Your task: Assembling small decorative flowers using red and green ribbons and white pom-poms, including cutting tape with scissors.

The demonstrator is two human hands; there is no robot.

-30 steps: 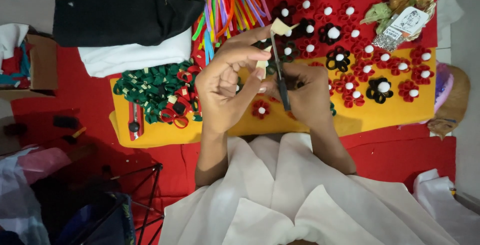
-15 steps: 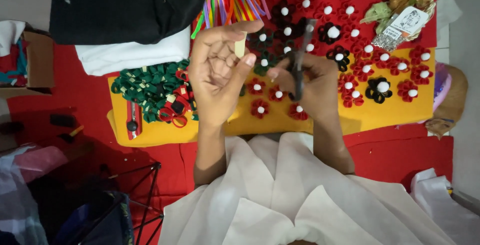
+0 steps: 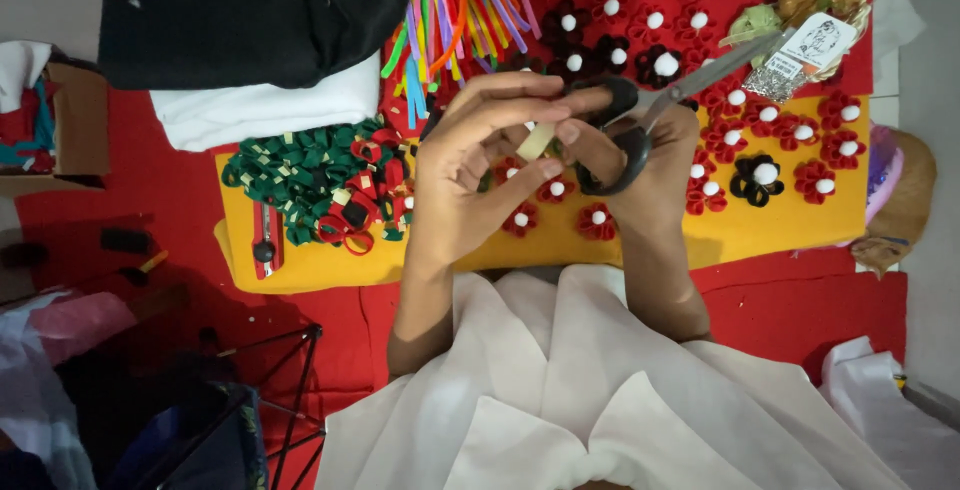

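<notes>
Yellow mat (image 3: 770, 235): near edge bare along its whole length, passable; left half blocked by green loop pile (image 3: 305, 185) and red knife (image 3: 264, 245); right half studded with red flowers (image 3: 800, 145), narrow gaps only; far edge closed off by coloured strips (image 3: 465, 10), black cloth (image 3: 230, 15) and white cloth (image 3: 260, 110); scissors (image 3: 680, 90) project toward the far right corner.

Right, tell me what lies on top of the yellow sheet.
On the yellow sheet: red felt flowers with white centres, one black flower, a heap of green and red loops, a red cutter. The hands cover its middle.
</notes>
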